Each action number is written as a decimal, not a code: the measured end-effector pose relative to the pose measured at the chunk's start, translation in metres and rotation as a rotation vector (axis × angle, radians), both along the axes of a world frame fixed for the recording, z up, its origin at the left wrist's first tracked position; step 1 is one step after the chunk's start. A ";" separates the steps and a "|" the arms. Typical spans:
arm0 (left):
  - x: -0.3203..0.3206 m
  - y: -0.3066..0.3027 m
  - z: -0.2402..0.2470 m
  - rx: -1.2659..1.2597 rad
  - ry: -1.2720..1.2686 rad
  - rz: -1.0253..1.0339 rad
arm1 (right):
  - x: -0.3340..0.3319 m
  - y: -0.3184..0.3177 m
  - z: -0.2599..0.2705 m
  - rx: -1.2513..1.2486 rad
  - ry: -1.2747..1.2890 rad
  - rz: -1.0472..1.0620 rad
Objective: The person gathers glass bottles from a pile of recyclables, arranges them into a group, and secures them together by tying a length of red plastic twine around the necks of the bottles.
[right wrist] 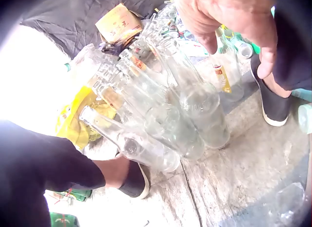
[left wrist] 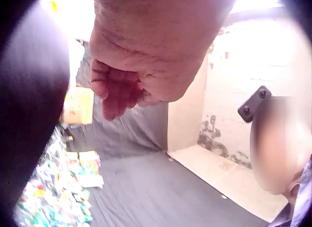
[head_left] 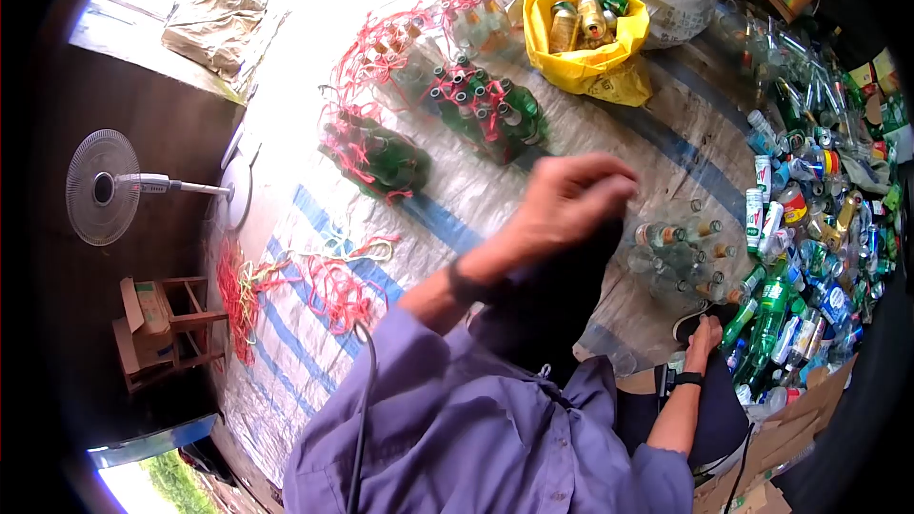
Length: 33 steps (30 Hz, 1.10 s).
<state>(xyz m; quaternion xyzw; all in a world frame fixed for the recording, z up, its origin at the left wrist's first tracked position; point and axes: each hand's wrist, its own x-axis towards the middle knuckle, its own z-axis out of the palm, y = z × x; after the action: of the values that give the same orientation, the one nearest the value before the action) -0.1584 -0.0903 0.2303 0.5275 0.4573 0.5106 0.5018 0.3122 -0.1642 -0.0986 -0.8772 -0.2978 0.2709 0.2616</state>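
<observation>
In the head view my left hand [head_left: 581,192] is raised above the dark trouser leg, blurred. The left wrist view shows its fingers [left wrist: 114,93] loosely bent with nothing in them. My right hand [head_left: 705,333] is low beside a shoe, near a group of clear glass bottles [head_left: 681,257]. In the right wrist view, the right hand's thumb and a finger [right wrist: 208,41] point down, spread apart. They overlap the upper part of a clear bottle with an orange label [right wrist: 222,78]. More clear bottles [right wrist: 161,119] stand close together between the two feet.
Green bottles [head_left: 486,105] stand bundled with pink string, farther off. A yellow bag [head_left: 581,71] holds cans. To the right lies a heap of mixed bottles and cans [head_left: 819,228]. Loose pink string [head_left: 338,290] lies on the striped sheet [head_left: 447,224], near a fan [head_left: 103,187].
</observation>
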 end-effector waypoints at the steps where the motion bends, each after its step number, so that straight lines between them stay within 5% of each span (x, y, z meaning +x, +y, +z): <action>1: -0.026 -0.006 -0.012 -0.016 -0.047 0.115 | 0.004 0.000 -0.005 0.029 0.006 0.011; 4: -0.116 -0.032 -0.106 -0.087 -0.040 0.355 | 0.041 -0.001 -0.054 0.064 -0.040 0.108; 6: -0.185 -0.080 -0.223 -0.330 0.456 0.425 | 0.026 0.004 -0.029 0.093 0.064 -0.110; 8: -0.199 -0.148 -0.275 -0.610 0.700 0.439 | 0.019 0.006 -0.013 0.103 0.066 -0.141; 10: -0.236 -0.253 -0.383 -0.653 0.978 0.144 | 0.018 0.005 -0.005 0.260 0.246 -0.144; 11: -0.261 -0.331 -0.474 -0.440 1.085 0.091 | 0.021 0.006 -0.007 0.254 0.276 -0.187; 12: -0.246 -0.354 -0.440 -0.725 1.152 -0.024 | 0.020 0.006 0.000 0.251 0.266 -0.185; 15: -0.216 -0.399 -0.395 -0.815 1.210 -0.322 | -0.004 0.007 0.038 0.250 0.268 -0.234; 17: -0.191 -0.410 -0.371 -1.198 0.601 0.299 | -0.004 0.006 0.041 0.253 0.283 -0.215; 21: -0.179 -0.405 -0.361 -1.308 0.331 0.478 | -0.004 0.007 0.037 0.282 0.356 -0.194; 25: -0.171 -0.379 -0.355 -1.310 0.010 0.545 | -0.015 0.001 0.043 0.291 0.394 -0.156; 26: -0.170 -0.371 -0.354 -1.311 0.011 0.535 | -0.021 -0.001 0.049 0.281 0.394 -0.127; 28: -0.170 -0.367 -0.379 -0.941 0.370 0.147 | -0.025 -0.003 0.057 0.221 0.368 -0.085; 33: -0.144 -0.316 -0.440 -0.882 0.267 0.166 | -0.057 -0.008 0.081 0.234 0.388 -0.066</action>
<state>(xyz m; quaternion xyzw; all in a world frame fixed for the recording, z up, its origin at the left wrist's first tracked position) -0.3026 -0.4063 -0.2097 0.2866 0.7320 0.2335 0.5723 0.2553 -0.1726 -0.0174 -0.7815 -0.2424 0.3896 0.4227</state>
